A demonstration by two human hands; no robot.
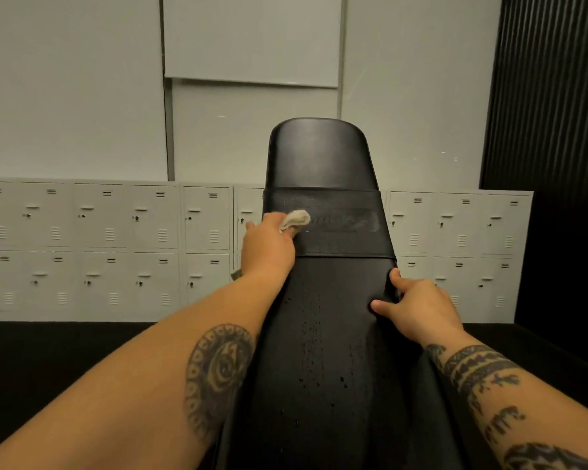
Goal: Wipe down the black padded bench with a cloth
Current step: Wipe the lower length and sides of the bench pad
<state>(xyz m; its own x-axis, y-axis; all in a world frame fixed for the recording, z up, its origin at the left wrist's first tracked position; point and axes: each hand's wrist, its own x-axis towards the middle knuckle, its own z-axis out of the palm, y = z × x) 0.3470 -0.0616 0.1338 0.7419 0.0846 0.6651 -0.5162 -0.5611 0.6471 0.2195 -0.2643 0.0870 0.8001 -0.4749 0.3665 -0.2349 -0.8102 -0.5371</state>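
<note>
The black padded bench [323, 334] stretched away from the camera, its smooth, faintly glossy vinyl tapering to a rounded far end, with a wide strap-like band [336, 222] across it and small droplets beading on the near section. The left hand [269, 247] gripped a crumpled beige cloth [296, 220] against the band's left side. The right hand [418, 305] clasped the bench's right edge, thumb on top. Grey metal lockers [109, 249] lined the wall behind.
</note>
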